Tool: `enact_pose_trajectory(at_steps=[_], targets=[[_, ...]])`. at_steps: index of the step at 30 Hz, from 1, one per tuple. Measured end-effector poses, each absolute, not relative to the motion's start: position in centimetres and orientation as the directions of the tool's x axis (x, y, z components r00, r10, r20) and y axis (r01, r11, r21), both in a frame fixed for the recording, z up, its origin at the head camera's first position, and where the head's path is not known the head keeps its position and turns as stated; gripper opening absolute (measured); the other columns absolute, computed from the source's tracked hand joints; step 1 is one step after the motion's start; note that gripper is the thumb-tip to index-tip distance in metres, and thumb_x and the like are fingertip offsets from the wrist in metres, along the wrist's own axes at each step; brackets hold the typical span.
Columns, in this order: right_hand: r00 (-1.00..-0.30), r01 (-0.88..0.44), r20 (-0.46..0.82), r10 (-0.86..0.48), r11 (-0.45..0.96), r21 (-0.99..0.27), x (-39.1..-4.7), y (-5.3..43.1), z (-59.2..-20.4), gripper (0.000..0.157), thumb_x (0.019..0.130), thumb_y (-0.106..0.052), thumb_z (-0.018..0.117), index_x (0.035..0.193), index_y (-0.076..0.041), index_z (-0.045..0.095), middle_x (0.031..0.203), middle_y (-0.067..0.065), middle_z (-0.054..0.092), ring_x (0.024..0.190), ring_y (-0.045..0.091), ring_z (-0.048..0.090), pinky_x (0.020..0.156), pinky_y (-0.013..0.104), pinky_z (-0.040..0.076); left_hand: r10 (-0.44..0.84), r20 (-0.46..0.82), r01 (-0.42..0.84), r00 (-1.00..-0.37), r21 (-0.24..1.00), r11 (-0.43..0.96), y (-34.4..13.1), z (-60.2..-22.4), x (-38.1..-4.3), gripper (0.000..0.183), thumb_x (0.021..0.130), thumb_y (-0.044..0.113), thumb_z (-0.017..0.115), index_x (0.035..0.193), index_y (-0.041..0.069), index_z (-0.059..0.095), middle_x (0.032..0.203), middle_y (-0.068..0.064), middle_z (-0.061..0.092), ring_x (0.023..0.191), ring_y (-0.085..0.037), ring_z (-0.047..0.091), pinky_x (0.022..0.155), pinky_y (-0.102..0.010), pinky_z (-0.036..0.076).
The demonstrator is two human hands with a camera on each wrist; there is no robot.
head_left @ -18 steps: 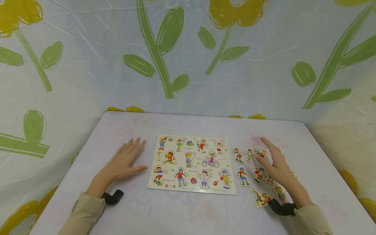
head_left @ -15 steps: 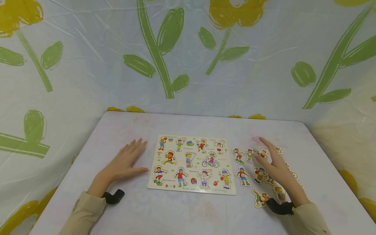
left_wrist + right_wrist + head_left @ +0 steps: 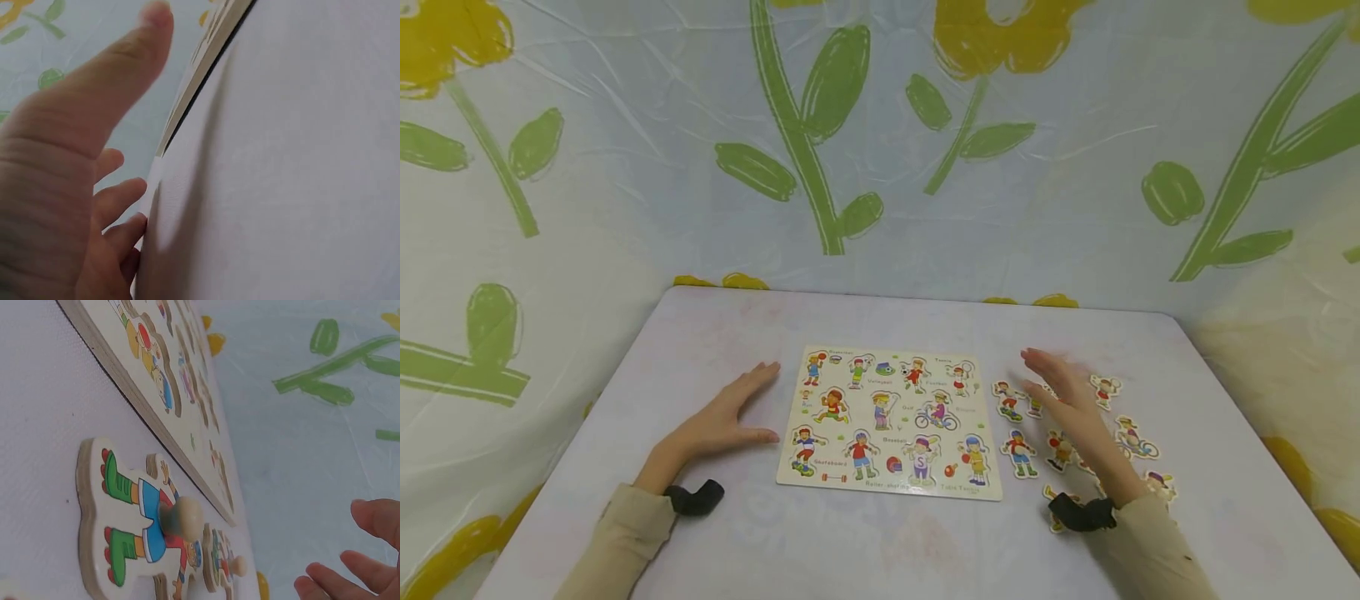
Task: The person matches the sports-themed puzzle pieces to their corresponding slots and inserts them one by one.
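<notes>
A cream wooden board of printed sporting figures [image 3: 861,412] lies on the pale counter [image 3: 850,550], the left hand [image 3: 718,423] just beside it, thumb and fingers apart. The right hand [image 3: 1070,406], thumb and fingers also apart, hangs over loose knobbed wooden pieces [image 3: 1019,454], blocking several; its black wrist mount [image 3: 1078,512] partly hides another. Pale flower-printed sheeting [image 3: 700,217] hangs behind.

The left sleeve [image 3: 617,537] and right sleeve [image 3: 1150,537] are plain, creased beige cloth, and just past the end of each sleeve juts a stubby black wrist fitting [image 3: 698,500], bent like an elbow.
</notes>
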State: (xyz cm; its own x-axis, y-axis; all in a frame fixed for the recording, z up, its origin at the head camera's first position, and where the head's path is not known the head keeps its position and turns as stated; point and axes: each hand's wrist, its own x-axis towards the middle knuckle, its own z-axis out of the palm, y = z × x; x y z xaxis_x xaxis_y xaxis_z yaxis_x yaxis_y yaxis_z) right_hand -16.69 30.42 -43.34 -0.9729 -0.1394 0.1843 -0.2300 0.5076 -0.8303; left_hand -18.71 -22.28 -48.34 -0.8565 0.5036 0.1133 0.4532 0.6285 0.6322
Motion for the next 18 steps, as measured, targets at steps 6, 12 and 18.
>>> enact_pose_trajectory(at_steps=[6, 12, 18], targets=[[-0.981, -0.191, 0.161, -0.106, 0.425, -0.885, -17.2, 29.8, -44.1, 0.050, 0.095, -0.027, 0.055, 0.141, -0.014, 0.041, 0.143, 0.006, 0.044, 0.134, 0.022, 0.037, 0.104, 0.020, 0.037, 0.525, 0.204, 0.534, -0.826, 0.582, 0.614, -22.3, -49.3, -19.2, 0.097, 0.069, 0.058, 0.074, 0.147, 0.016, 0.033, 0.151, -0.003, 0.032, 0.140, -0.024, 0.024, 0.116, -0.041, 0.014], [-0.987, -0.161, 0.150, -0.059, 0.350, -0.923, -17.6, 29.6, -45.4, 0.045, 0.093, -0.028, 0.059, 0.135, -0.014, 0.051, 0.139, 0.006, 0.050, 0.132, 0.018, 0.041, 0.093, 0.006, 0.038, 0.526, 0.248, 0.562, -0.813, 0.568, 0.601, -22.2, -49.6, -19.2, 0.097, 0.067, 0.060, 0.073, 0.144, 0.014, 0.038, 0.149, -0.002, 0.037, 0.139, -0.024, 0.027, 0.116, -0.043, 0.015], [-0.993, -0.111, 0.121, -0.007, 0.460, -0.881, -17.5, 29.7, -46.5, 0.039, 0.092, -0.034, 0.060, 0.128, -0.021, 0.058, 0.133, -0.002, 0.055, 0.130, 0.010, 0.042, 0.107, 0.032, 0.037, 0.553, 0.274, 0.602, -0.787, 0.538, 0.590, -22.3, -49.6, -19.1, 0.094, 0.068, 0.059, 0.073, 0.142, 0.009, 0.042, 0.148, -0.005, 0.038, 0.139, -0.028, 0.027, 0.114, -0.048, 0.017]])
